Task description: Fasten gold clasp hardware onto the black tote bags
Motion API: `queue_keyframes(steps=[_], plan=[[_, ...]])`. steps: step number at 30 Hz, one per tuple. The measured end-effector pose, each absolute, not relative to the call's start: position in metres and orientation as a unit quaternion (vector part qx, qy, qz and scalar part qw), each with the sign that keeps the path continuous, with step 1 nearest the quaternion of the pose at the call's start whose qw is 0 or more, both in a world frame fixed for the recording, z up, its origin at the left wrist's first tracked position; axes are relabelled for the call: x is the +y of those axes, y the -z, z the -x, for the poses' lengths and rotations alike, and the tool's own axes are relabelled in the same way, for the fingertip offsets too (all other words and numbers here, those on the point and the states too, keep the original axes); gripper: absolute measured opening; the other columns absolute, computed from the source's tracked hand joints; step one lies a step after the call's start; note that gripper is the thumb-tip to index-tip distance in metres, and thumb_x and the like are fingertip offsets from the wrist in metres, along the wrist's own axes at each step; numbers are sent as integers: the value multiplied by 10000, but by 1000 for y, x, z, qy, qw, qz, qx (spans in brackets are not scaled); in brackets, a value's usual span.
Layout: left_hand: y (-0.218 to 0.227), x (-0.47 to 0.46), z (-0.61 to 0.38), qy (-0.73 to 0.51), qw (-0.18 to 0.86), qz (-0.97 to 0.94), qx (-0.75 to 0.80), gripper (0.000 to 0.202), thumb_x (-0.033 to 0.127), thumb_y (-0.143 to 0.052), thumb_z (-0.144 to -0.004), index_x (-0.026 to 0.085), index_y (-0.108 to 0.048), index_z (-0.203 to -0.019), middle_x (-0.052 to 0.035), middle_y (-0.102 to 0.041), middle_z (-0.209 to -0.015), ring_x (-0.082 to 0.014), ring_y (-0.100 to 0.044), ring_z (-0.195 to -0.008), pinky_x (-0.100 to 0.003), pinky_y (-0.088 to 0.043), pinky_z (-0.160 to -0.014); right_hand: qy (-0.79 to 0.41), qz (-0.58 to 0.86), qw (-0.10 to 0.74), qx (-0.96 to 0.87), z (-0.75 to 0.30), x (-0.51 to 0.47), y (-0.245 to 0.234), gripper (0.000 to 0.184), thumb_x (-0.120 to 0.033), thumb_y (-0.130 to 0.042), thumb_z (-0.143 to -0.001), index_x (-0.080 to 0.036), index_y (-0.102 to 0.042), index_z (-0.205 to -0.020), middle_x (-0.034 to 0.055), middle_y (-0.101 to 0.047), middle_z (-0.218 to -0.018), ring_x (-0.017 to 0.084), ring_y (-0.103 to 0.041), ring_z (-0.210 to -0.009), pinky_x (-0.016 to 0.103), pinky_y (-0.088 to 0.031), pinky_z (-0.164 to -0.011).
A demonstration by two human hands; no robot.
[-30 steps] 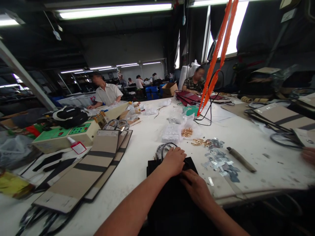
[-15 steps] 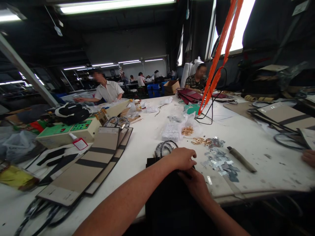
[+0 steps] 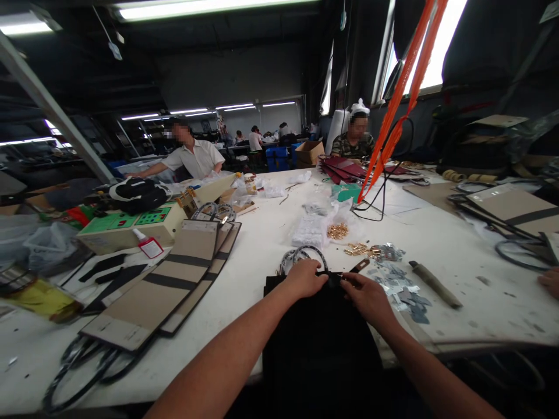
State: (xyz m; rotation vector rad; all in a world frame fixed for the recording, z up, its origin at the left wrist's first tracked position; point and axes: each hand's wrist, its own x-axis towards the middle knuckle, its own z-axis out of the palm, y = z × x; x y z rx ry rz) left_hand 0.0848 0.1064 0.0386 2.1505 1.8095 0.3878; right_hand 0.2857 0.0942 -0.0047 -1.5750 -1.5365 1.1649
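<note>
With our left hand [image 3: 308, 280] closed over the far edge of the black bag [image 3: 318, 355] and our right hand [image 3: 362, 294] half-curled there, its hold unclear, we judge the bag, stretching from both towards us, light, firmish, best gripped by that edge.

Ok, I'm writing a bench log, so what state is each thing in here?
Left hand grip: fingers curled on the black piece
Right hand grip: fingers bent at its far edge, hold unclear
Handles: looped
Tan panels: stacked, overlapping
Metal plates: scattered loose
Gold pieces: some heaped, some loose
Orange cord: hanging
Cardboard box: open
Ceiling light: on
Machine: power unclear
</note>
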Motion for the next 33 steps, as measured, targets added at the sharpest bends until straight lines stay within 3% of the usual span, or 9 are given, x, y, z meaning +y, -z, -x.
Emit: queue_keyframes(steps=[4, 7, 10, 15, 23, 33], plan=[[-38, 113, -92, -120, 144, -745, 640, 449, 513, -641, -831, 175, -751, -1106, -156, -723, -1148, -345, -654, -1110, -436, -505, -974, -388, 609, 297, -625, -295, 96, 1, 500, -543, -587, -834, -222, -708, -1198, 7, -712, -921, 56, -672, -691, 131, -478, -651], [-45, 116, -94, -97, 157, -745, 641, 396, 522, -652, -799, 179, -767, -963, -155, -745, -1045, -347, -683, -1021, -425, -521, -900, -372, 597, 297, -646, -299, 94, -1, 492, -545, -587, -832, -234, -703, -1195, -5, -706, -891, 48, -656, -689, 135, -468, -677], [-55, 118, -93, -80, 181, -742, 641, 324, 498, -652, -783, 189, -743, -824, -118, -745, -904, -293, -694, -897, -354, -513, -791, -376, 586, 303, -651, -298, 91, -3, 505, -550, -588, -825, -227, -698, -1197, -3, -699, -855, 50, -641, -685, 140, -456, -666], [-66, 117, -91, -77, 257, -723, 636, 224, 413, -671, -772, 193, -705, -746, -31, -692, -699, -181, -645, -659, -267, -448, -602, -354, 585, 311, -661, -294, 86, -12, 475, -531, -591, -820, -212, -717, -1150, 9, -691, -818, 55, -619, -685, 146, -433, -659], [-73, 110, -95, -104, 317, -723, 605, 173, 332, -669, -812, 167, -695, -771, -6, -653, -656, -134, -611, -574, -229, -398, -518, -320, 590, 280, -686, -294, 81, -16, 414, -512, -573, -843, -255, -711, -1138, -1, -691, -820, 55, -601, -701, 142, -380, -647], [-85, 96, -104, -127, 228, -778, 572, 167, 336, -672, -808, 171, -675, -784, -25, -679, -745, -156, -590, -666, -278, -321, -553, -294, 592, 234, -713, -292, 83, -31, 354, -448, -536, -865, -304, -732, -1121, -17, -698, -901, 44, -592, -729, 150, -362, -668]])
